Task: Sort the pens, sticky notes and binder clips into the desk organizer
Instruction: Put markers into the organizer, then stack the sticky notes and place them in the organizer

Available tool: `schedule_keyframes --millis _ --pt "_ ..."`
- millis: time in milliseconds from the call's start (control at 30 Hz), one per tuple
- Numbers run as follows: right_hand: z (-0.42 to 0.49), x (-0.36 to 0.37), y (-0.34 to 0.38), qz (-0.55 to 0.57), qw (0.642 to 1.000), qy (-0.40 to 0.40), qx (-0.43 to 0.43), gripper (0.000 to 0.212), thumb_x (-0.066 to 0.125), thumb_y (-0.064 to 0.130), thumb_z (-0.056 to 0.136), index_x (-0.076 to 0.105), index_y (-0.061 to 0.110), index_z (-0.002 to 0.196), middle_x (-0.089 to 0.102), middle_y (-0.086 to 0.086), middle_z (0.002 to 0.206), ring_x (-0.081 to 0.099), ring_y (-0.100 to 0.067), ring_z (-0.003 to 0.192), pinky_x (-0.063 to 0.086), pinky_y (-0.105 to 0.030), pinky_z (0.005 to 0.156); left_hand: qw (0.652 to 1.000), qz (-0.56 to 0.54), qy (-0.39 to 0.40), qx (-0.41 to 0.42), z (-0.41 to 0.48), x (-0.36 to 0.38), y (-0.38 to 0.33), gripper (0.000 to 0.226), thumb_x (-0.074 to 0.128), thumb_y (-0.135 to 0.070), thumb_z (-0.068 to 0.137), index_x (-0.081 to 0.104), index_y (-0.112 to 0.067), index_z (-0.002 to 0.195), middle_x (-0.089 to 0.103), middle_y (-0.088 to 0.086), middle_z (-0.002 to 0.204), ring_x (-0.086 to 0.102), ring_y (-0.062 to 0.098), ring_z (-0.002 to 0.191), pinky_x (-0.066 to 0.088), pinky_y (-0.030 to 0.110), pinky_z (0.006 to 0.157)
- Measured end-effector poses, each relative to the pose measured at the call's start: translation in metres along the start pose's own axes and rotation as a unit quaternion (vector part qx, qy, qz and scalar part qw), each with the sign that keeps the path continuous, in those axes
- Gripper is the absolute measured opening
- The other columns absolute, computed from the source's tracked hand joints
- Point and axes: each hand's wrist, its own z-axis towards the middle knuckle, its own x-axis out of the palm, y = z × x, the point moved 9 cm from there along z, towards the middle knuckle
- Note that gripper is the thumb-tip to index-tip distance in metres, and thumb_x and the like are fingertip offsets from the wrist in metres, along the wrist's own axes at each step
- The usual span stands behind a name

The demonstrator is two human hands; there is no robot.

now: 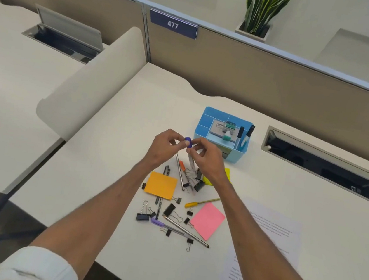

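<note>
both hands are up over the surface (96, 151), just in front of the blue organizer (208, 113). the left hand (165, 148) pinches a blue cap (188, 141) at the top of a pen (190, 162) with its fingers. the right hand (210, 161) grips the pen lower down, fingers curled round it. i cannot tell if the cap is on or off. two markers (240, 134) stand in the organizer's right slot. under the hands lie loose pens (187, 232), black clips (143, 216), an orange note (160, 185), a pink note (207, 220) and a yellow note (227, 174) partly hidden by the right wrist. a printed sheet (273, 228) lies to the right.
</note>
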Motion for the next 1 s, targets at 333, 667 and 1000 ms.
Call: schedule_keyframes --millis 333,667,1000 --pt "-0.013 -0.123 -0.035 0.072 0.943 -0.324 0.028 0.02 0.071 0.024 0.101 0.066 0.015 0.118 0.073 0.003 0.109 0.072 -0.012 0.092 0.063 -0.021 0.072 0.919 0.311 0.106 0.216 -0.008 0.071 -0.038 0.064 0.053 -0.044 0.112 0.035 -0.021 0.169 0.025 -0.003 0.179 0.021 0.019 0.168 0.025 0.043 0.136" --pt "0.014 -0.16 -0.078 -0.017 0.928 -0.331 0.171 0.019 0.076 0.031 0.098 0.067 0.017 0.109 0.077 0.005 0.108 0.069 -0.009 0.089 0.058 -0.043 0.09 0.915 0.321 0.116 0.215 -0.022 0.079 -0.013 0.06 0.049 -0.032 0.114 0.031 -0.021 0.17 0.022 -0.003 0.18 0.024 0.021 0.166 0.027 0.042 0.135" --pt "0.013 -0.139 -0.096 -0.006 0.93 -0.295 0.218 0.028 0.072 0.04 0.101 0.075 0.015 0.112 0.077 0.0 0.109 0.069 -0.023 0.105 0.053 -0.048 0.1 0.933 0.311 0.155 0.095 -0.024 0.051 0.027 0.053 0.055 -0.026 0.111 0.044 -0.021 0.163 0.042 -0.001 0.168 0.037 0.022 0.157 0.038 0.047 0.125"
